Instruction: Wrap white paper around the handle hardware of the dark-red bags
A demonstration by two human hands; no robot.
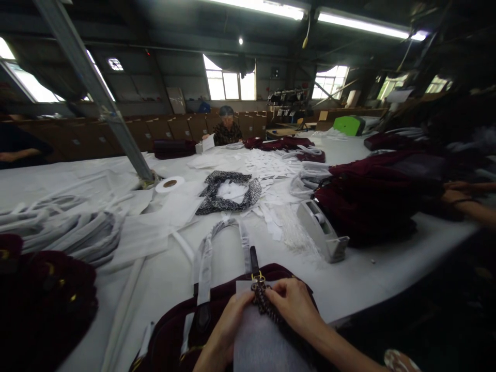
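Note:
A dark red velvet handbag (174,330) lies at the near table edge, its handles (205,253) wrapped in white paper. A sheet of white paper (256,341) covers its front. My left hand (228,323) rests on this paper, fingers curled at its left edge. My right hand (292,305) pinches a dark braided chain (261,299) that hangs from a gold ring (258,278) on the bag. Both hands meet at the chain.
A tape dispenser (323,232) stands right of the bag. Stacks of dark red bags (372,201) lie right and at the near left (42,294). White strips (271,165), a tape roll (169,184) and patterned cloth (228,194) cover the middle. A person (227,126) sits across; another's arm (465,201) reaches in at right.

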